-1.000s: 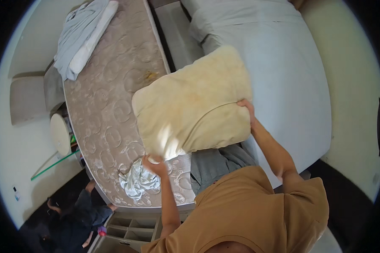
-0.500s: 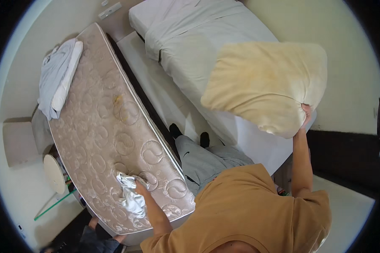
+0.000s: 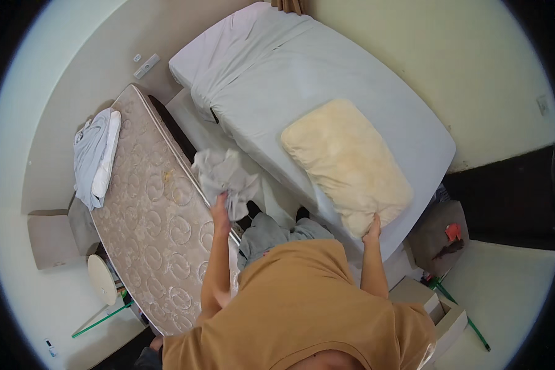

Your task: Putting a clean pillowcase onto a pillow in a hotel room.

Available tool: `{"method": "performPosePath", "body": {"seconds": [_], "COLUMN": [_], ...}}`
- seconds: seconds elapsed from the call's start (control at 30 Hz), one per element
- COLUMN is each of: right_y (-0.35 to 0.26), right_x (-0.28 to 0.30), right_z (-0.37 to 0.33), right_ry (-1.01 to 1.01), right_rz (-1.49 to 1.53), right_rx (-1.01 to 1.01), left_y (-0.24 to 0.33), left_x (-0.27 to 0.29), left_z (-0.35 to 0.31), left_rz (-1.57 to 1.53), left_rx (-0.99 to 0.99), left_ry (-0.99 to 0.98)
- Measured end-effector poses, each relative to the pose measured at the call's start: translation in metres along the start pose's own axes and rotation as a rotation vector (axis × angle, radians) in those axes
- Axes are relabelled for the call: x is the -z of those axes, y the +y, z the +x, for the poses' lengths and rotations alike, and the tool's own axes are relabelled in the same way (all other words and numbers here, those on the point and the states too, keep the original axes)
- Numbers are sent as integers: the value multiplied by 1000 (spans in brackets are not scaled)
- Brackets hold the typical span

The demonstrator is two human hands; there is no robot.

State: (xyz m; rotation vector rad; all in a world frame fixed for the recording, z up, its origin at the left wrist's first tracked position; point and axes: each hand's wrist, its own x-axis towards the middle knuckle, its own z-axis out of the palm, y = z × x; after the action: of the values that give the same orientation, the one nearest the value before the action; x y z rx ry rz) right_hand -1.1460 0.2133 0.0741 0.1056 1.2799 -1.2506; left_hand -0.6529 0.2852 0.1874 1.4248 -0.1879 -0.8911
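My right hand (image 3: 372, 229) grips the near corner of a yellowed cream pillow (image 3: 348, 163). The pillow is over the right-hand bed (image 3: 407, 117), which has a pale grey sheet on it. A bunched light grey-white cloth (image 3: 225, 176), perhaps a pillowcase, hangs from my closed left hand (image 3: 221, 206). That cloth is above the gap between the two beds, close to the edge of the bare beige patterned mattress (image 3: 148, 246). Part of the cloth hides the mattress edge and the floor behind it.
A white pillow with grey cloth (image 3: 97, 157) lies at the mattress's far left corner. On the right stands a brown chair (image 3: 438, 240) with a red item on it, near an open box (image 3: 441, 311). Another person's body shows partly at the lower left. A round cream top (image 3: 102, 279) stands left.
The pillow has come down and left from the raised right side to over the right bed. My left hand has lifted the cloth off the mattress toward the gap. The view has shifted.
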Motion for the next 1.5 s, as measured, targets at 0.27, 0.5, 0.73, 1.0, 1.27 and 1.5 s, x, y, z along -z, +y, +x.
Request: {"method": "performPosePath", "body": {"seconds": [0.27, 0.5, 0.73, 1.0, 1.27, 1.5], "right_y": [26, 28, 59, 115, 112, 61], "right_x": [-85, -270, -344, -458, -483, -480], "right_z": [-46, -75, -80, -104, -123, -105], "right_ry": [-291, -564, -555, -767, -563, -377], "right_rz": [-781, -658, -441, -351, -582, -256], "right_rx": [550, 651, 341, 307, 434, 588], "left_y": [48, 59, 104, 116, 129, 126], "left_x": [-157, -188, -216, -212, -235, -222], "left_z": [6, 43, 116, 216, 256, 249], "left_rz": [-243, -494, -463, 583, 212, 686], "left_rx": [311, 618, 531, 222, 314, -43], "left_ry": [-490, -810, -923, -785, -975, -1384]}}
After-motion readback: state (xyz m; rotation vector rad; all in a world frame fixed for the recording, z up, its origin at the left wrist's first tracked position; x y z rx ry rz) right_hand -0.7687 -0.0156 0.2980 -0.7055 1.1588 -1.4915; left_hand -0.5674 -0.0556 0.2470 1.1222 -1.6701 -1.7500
